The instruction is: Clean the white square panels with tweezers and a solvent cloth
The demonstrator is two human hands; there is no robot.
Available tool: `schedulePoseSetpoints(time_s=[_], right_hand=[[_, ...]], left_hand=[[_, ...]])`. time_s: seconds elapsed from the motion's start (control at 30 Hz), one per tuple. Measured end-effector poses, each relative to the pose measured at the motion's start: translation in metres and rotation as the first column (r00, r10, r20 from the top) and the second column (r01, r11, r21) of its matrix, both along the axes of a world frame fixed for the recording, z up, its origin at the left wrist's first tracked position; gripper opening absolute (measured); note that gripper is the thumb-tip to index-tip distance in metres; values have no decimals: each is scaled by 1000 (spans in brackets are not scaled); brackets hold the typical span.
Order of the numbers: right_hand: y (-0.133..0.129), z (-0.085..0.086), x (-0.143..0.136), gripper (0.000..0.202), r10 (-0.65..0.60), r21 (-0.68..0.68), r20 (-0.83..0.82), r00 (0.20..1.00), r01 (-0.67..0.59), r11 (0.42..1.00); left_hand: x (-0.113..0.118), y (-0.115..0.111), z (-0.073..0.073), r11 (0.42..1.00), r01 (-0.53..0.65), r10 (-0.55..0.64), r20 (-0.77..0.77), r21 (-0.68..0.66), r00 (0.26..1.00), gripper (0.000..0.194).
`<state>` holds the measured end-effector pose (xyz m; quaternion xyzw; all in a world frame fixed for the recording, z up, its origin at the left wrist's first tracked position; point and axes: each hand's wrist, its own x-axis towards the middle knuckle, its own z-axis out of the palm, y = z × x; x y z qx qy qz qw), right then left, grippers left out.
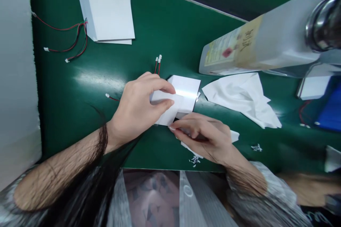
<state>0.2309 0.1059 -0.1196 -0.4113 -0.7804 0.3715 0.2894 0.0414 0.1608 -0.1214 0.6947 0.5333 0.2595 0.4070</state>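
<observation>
My left hand (141,104) pinches a white flat panel (164,116) between thumb and forefinger, low over the green table. Close behind it, a second white panel (188,87) has a glossy top. At the held panel's near corner, the thumb and forefinger of my right hand (206,133) are pressed together; what is between them is too small to name. Thin red-and-black wires with small white connectors (159,59) stick out beyond my left hand. Another connector (107,95) lies left of that hand. White material (234,136) shows partly from under my right hand.
A stack of white panels (110,12) with trailing wires lies at the far left. A large labelled bottle (255,39) with a metal top stands at right, near a crumpled white cloth (242,95). Small white scraps (195,160) lie near the front edge. Another person's arm (306,186) is at lower right.
</observation>
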Motion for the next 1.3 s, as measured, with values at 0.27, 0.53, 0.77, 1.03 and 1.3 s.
schedulePoseSetpoints(time_s=[0.27, 0.53, 0.77, 1.03, 1.3], right_hand=[[1, -1, -1, 26, -9, 13, -25, 1000, 9, 1000], [0, -1, 0, 26, -40, 29, -9, 999, 41, 999], [0, -2, 0, 33, -92, 87, -38, 995, 95, 992], [-3, -6, -1, 37, -96, 26, -94, 991, 99, 995], [-2, 3, 0, 32, -43, -397, -234, 971, -55, 916]], left_hand=[[-1, 0, -1, 1000, 9, -9, 23, 17, 1000, 18], [-1, 0, -1, 999, 17, -18, 25, 32, 1000, 19], [-2, -1, -1, 999, 29, -30, 35, 34, 999, 18], [-1, 0, 0, 998, 30, -32, 28, 47, 999, 17], [-4, -2, 2, 999, -16, 21, 115, -49, 993, 15]])
